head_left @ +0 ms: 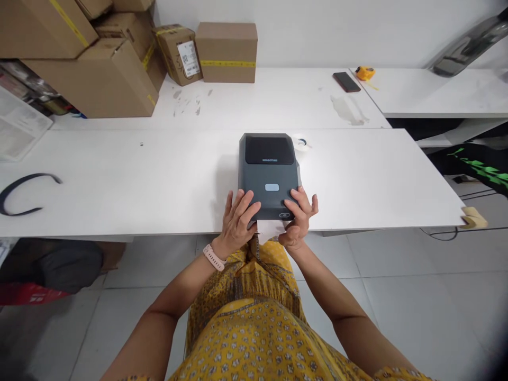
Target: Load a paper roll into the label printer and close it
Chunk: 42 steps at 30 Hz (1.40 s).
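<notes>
One printer [270, 175], held at both near corners, and we read it from the left! Far left, a clear bin [18, 132], with a curved black band [3, 198] lying nearer the front of the surface [174, 185]. Behind, cardboard boxes [99, 79] stack up, well apart from the action. Now the left hand [238, 219], pink watch strap [214, 257] at the wrist: fingers spread over the printer's left corner, thumb tucked at its front edge, grip closed on it. Dead centre, the printer itself, dark grey, right by the near edge of the surface, long axis running straight ahead between the two palms. White paper [270, 230] juts from its near end, right between the thumbs, and neither hand looks clearly nearer! Across to the right hand [299, 217], its grip curled round the other near corner, thumb low beside the paper; whether it touches the paper, I cannot tell. Beyond it, a white roll [302, 147] sits beside the printer's far right corner. Further right, a phone [346, 82], a yellow tape measure [364, 73] and a bottle [464, 47], all well apart; nothing seems to stand between thumbs and paper.
</notes>
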### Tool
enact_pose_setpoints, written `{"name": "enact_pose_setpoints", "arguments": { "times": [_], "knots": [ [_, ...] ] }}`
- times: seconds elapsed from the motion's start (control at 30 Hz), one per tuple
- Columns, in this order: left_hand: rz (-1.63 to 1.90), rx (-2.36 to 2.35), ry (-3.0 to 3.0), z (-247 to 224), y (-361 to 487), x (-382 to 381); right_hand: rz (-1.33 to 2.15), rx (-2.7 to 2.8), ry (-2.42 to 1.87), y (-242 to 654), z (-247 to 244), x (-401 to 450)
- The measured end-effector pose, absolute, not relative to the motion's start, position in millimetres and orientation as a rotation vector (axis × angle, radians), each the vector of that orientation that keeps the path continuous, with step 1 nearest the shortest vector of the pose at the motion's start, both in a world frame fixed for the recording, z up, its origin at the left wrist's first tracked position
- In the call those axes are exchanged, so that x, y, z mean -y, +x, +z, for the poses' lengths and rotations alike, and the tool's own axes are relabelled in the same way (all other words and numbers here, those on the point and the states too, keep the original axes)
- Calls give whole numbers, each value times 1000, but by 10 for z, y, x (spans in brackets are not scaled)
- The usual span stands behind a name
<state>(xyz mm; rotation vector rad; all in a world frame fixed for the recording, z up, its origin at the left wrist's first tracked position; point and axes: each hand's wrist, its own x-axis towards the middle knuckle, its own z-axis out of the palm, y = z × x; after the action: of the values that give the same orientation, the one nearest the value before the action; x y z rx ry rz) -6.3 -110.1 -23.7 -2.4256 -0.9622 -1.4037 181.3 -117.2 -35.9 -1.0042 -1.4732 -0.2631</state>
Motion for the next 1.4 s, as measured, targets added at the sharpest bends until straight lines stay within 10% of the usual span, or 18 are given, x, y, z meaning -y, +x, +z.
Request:
{"name": "enact_pose_setpoints", "arguments": {
  "times": [0.37, 0.77, 1.4],
  "knots": [
    [-1623, 1041, -2420, -124, -54, 1265, -217, 1451, -1025, 1803, -384, 1165],
    [-2442, 2767, -2639, 326, 289, 1696, -246, 1381, -946, 1826, -450, 1179],
    [-2382, 2109, -2412, 106, 186, 1809, -103, 1251, -960, 1758, -460, 1249]
  ]
}}
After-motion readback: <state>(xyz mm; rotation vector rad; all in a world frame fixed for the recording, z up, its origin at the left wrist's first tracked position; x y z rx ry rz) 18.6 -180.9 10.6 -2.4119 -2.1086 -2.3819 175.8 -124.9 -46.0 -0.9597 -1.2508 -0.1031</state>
